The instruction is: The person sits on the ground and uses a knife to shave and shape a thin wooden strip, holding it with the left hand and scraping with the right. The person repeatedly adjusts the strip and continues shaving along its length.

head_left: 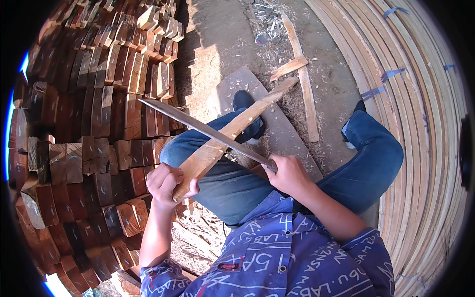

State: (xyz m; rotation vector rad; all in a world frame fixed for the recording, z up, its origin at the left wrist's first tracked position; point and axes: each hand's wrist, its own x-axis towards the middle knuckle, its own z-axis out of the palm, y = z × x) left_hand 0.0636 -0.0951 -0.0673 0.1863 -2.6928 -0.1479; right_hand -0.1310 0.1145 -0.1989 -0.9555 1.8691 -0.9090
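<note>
My left hand [166, 182] is closed round the near end of a long, flat piece of wood [236, 124]. The piece slants up and away to the right, over my bent leg, and tapers at its far end. My right hand [288, 174] grips the handle of a machete [198, 127]. Its long dark blade points to the far left and crosses over the wood, about midway along. Whether the edge touches the wood I cannot tell. Most of the handle is hidden in my fist.
Stacked cut wood blocks [101, 158] rise along the left. Long strapped boards [396, 99] line the right side. A grey board [292, 136] lies on the ground by my foot. Beyond it are a crossed pair of wood strips [303, 74] and a heap of shavings [274, 29].
</note>
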